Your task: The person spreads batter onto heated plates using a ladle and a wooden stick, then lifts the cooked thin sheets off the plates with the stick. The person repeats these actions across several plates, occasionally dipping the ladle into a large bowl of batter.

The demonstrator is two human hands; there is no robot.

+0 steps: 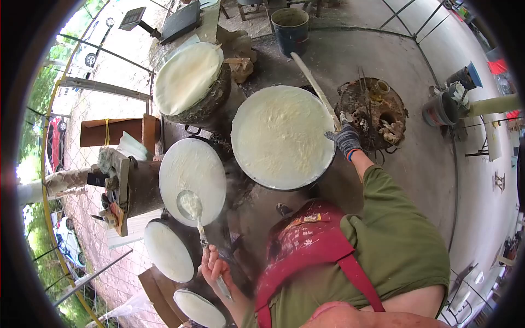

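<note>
Bare left hand [212, 267] grips a long metal ladle [190, 205] of white liquid; gloved right hand [345, 139] clasps a pale wooden pole [315, 87] beside a large white-filled round vat [281, 136].

Outdoor yard, bright daylight all round. Grey concrete floor [415, 164] spreads across the right half, stained dark near the middle. At twelve o'clock stands a dark bucket [290, 24]; at two o'clock, a smaller pail [440, 109] beside a pale post [492, 105]. A chain-link fence [87, 218] runs along nine o'clock, with a red car [54, 145] and green foliage [41, 93] beyond it. Parked white car [90, 52] at eleven.
</note>
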